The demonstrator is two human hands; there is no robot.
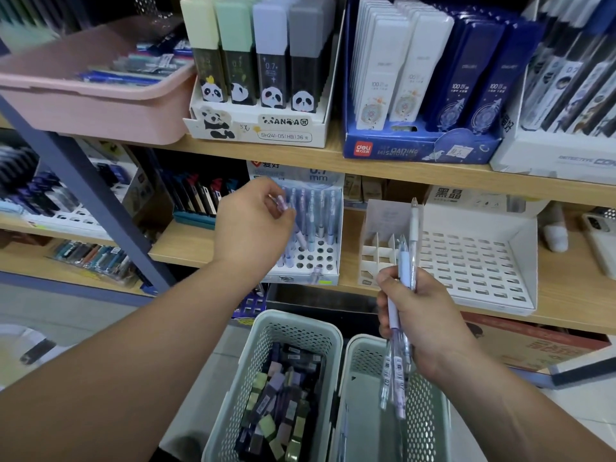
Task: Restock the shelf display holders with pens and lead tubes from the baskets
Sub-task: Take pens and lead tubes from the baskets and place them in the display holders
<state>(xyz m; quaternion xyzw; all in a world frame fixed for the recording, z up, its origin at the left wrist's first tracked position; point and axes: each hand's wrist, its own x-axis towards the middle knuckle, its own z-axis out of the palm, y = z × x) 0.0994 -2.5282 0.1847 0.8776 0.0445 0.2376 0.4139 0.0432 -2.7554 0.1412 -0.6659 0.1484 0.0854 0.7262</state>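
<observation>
My left hand (pixel 253 225) pinches a pale purple pen (pixel 301 238) and holds it at the perforated pen display holder (pixel 318 258) on the middle shelf, where a row of similar pens stands at the back. My right hand (pixel 421 315) grips a bundle of several clear and lilac pens (pixel 405 278), tips up, above the right basket (pixel 430 411). The left basket (pixel 266 348) below is full of lead tubes (pixel 283 395) in dark, purple and green colours.
An empty white slotted display tray (pixel 476 261) and a small divided white holder (pixel 376 251) stand right of the pen holder. The upper shelf carries a panda lead-tube box (pixel 256 128), a blue Deli box (pixel 416 148) and a pink bin (pixel 93 105). A grey upright post (pixel 83 181) crosses the left.
</observation>
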